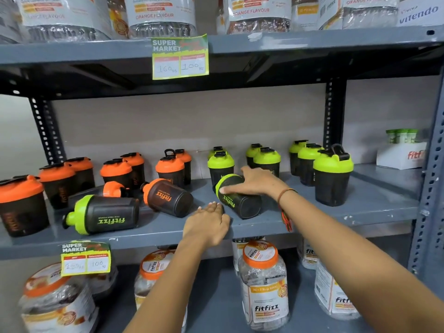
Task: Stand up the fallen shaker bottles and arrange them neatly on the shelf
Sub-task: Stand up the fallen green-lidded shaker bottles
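So we're maybe partway through this one. Our right hand is draped over a fallen green-lid shaker near the middle of the frame, thumb on the lid rim and fingers curled over the far side, so that grip looks closed on it, though it's lying on the shelf, not lifted yet. Our left hand sits flat on the shelf's front edge just below it, fingers together, holding nothing. Plenty already stands: orange-lid ones run from the left edge toward the centre, and green-lid ones fill the right. Still down: another green shaker on its side at lower left, an orange shaker tipped over left of centre, and a second orange one lying behind them, partly hidden. So we'd guess four left to stand up, counting the one in hand, then the lower-left green one needs moving over with its colour group. Rows look a bit ragged too.
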`<state>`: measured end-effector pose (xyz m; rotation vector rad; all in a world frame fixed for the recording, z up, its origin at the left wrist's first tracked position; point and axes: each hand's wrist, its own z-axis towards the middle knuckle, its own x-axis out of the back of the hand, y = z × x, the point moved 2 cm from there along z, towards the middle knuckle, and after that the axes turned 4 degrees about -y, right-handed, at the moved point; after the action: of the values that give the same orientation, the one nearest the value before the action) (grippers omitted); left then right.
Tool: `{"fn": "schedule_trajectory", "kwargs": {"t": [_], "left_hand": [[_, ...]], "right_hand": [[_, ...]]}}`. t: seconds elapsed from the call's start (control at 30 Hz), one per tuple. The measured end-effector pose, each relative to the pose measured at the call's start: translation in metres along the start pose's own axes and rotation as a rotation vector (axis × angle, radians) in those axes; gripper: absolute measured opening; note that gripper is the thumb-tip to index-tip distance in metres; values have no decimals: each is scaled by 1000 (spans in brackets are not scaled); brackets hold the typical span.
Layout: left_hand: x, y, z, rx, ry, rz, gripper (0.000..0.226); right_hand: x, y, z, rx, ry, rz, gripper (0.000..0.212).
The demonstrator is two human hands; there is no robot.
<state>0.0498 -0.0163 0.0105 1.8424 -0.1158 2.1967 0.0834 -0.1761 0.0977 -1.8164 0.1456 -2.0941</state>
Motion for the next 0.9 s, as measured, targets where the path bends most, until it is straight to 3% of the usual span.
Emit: {"fn": "schedule_trajectory", "kwargs": {"t": [0.13,0.3,0.5,0.67,0.9], "left_hand": [[-1,0,1,-3,9,11,60],[-1,0,1,-6,19,19,58],[0,0,0,-14,32,24,57],[0,0,-1,-24,31,29,57],[1,1,-2,-19,32,28,58]], "right_hand": [[-19,-1,12,-57,-96,40,123],[-20,4,12,-57,-54,139,128],[-7,28,-1,-73,285,485,127],[-4,51,-23,-102,549,553,132],[-26,77,-47,-116,659,549,129]]}}
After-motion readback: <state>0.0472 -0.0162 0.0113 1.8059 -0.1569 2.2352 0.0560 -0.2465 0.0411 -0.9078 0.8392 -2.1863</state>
